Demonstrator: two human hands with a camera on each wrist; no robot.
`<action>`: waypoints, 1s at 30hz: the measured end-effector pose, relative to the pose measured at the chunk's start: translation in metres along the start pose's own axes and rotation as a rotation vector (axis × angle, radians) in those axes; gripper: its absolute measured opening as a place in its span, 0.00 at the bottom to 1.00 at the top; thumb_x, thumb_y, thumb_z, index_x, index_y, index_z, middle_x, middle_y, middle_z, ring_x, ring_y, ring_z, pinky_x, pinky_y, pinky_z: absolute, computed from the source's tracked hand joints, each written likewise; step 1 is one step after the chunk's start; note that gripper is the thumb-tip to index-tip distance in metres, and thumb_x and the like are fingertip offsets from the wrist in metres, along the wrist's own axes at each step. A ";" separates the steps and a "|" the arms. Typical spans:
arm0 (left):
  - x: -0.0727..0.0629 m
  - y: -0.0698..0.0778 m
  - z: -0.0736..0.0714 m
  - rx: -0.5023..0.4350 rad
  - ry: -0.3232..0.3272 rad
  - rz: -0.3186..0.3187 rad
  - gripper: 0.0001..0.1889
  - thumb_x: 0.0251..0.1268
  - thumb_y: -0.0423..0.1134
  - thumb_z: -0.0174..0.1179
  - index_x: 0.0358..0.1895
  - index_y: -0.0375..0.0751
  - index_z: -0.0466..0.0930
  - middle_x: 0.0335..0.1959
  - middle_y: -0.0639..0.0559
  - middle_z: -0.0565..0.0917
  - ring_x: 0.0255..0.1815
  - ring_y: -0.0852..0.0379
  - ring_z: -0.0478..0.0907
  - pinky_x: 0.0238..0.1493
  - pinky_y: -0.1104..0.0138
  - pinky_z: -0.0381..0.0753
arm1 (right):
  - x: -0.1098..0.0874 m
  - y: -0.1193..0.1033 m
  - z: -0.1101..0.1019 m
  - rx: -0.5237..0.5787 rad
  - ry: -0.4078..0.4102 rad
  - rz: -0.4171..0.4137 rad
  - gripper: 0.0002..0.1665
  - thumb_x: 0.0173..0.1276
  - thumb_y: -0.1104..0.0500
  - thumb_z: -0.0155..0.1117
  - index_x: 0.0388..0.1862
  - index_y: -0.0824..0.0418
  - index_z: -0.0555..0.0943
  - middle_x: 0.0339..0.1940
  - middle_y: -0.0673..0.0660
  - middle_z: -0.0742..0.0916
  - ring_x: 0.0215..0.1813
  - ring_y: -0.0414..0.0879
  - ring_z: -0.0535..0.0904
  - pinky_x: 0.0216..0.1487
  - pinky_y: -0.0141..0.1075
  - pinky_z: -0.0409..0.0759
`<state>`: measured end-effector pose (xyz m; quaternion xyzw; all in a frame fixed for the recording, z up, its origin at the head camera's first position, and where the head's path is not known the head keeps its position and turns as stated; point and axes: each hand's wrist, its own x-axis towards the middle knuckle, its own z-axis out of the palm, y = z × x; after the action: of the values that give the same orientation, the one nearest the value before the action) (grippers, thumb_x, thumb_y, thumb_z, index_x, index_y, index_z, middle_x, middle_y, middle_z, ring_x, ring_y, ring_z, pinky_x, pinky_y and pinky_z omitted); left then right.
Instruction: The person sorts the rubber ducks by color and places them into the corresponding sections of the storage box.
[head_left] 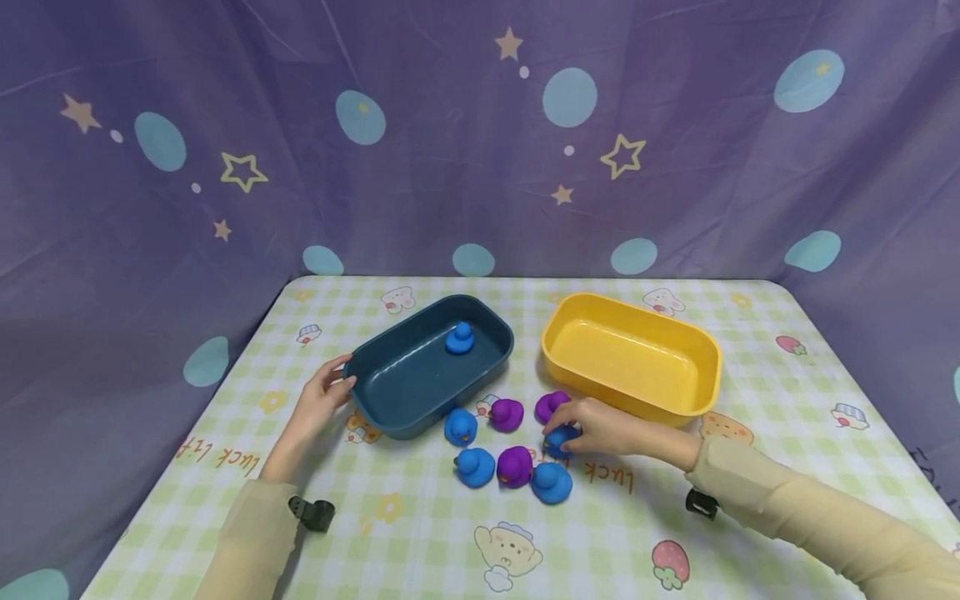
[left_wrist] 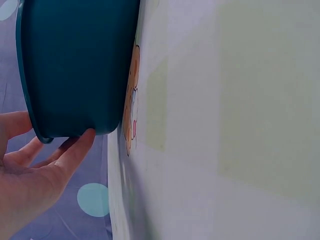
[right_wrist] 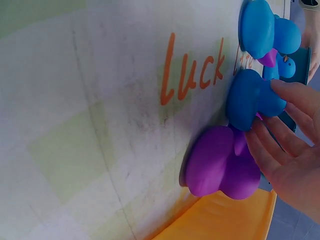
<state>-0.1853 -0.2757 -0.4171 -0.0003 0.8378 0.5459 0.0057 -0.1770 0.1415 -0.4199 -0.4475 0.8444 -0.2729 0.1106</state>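
My left hand (head_left: pixel 321 398) grips the near left end of a dark blue tub (head_left: pixel 412 421), fingers at its rim; in the left wrist view a fingertip touches the outer wall. Inside that tub sits one blue rubber duck (head_left: pixel 460 339). With thumb and fingers on either side, my right hand (head_left: pixel 603 427) pinches another blue rubber duck (head_left: pixel 558 442), low over the cloth. Just behind it is a purple duck (head_left: pixel 551 406), large in the right wrist view (right_wrist: pixel 212 162). Around them stand more purple ducks (head_left: pixel 506 415) and blue ducks (head_left: pixel 474 467).
A yellow tub (head_left: pixel 630 354) with nothing inside stands at the back right, behind my right forearm. A checked cloth (head_left: pixel 420 550) with printed pictures covers the table. Behind the table hangs a purple curtain (head_left: pixel 465 192). Small black devices (head_left: pixel 313 514) are on both wrists.
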 end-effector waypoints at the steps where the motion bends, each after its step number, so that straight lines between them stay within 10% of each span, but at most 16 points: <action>1: 0.000 0.000 0.000 0.001 0.000 0.001 0.26 0.67 0.37 0.46 0.66 0.35 0.53 0.55 0.30 0.66 0.53 0.42 0.68 0.49 0.63 0.75 | 0.000 0.000 0.000 -0.001 0.003 0.001 0.14 0.54 0.64 0.65 0.41 0.63 0.81 0.38 0.51 0.84 0.42 0.42 0.76 0.44 0.31 0.77; 30: 0.002 -0.001 0.000 0.009 0.002 -0.012 0.26 0.67 0.37 0.46 0.66 0.35 0.53 0.55 0.31 0.66 0.51 0.48 0.69 0.49 0.63 0.75 | 0.009 -0.011 -0.022 -0.036 0.053 -0.024 0.15 0.55 0.62 0.64 0.44 0.61 0.80 0.42 0.52 0.84 0.45 0.40 0.77 0.48 0.32 0.76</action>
<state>-0.1874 -0.2760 -0.4187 -0.0057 0.8403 0.5420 0.0082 -0.1842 0.1372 -0.3947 -0.4523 0.8463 -0.2708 0.0770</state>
